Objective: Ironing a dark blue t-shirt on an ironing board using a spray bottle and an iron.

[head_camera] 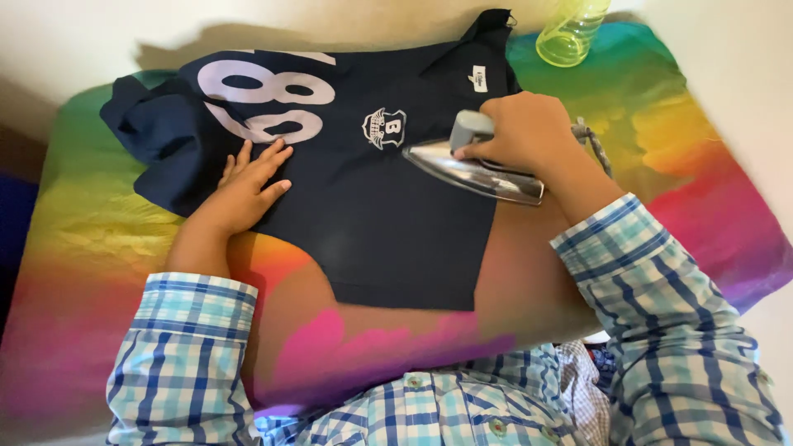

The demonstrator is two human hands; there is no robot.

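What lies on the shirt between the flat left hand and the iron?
In the head view, between the left hand and the iron lies plain navy shirt fabric, with a small white crest just above that stretch.

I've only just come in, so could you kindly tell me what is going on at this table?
A person in a blue checked shirt is ironing a dark navy shirt spread on a rainbow-coloured cloth. The right hand grips the handle of a metal iron resting on the garment near its small white crest. The left hand lies flat on the fabric beside the large white print. A yellow-green plastic bottle stands at the far edge.
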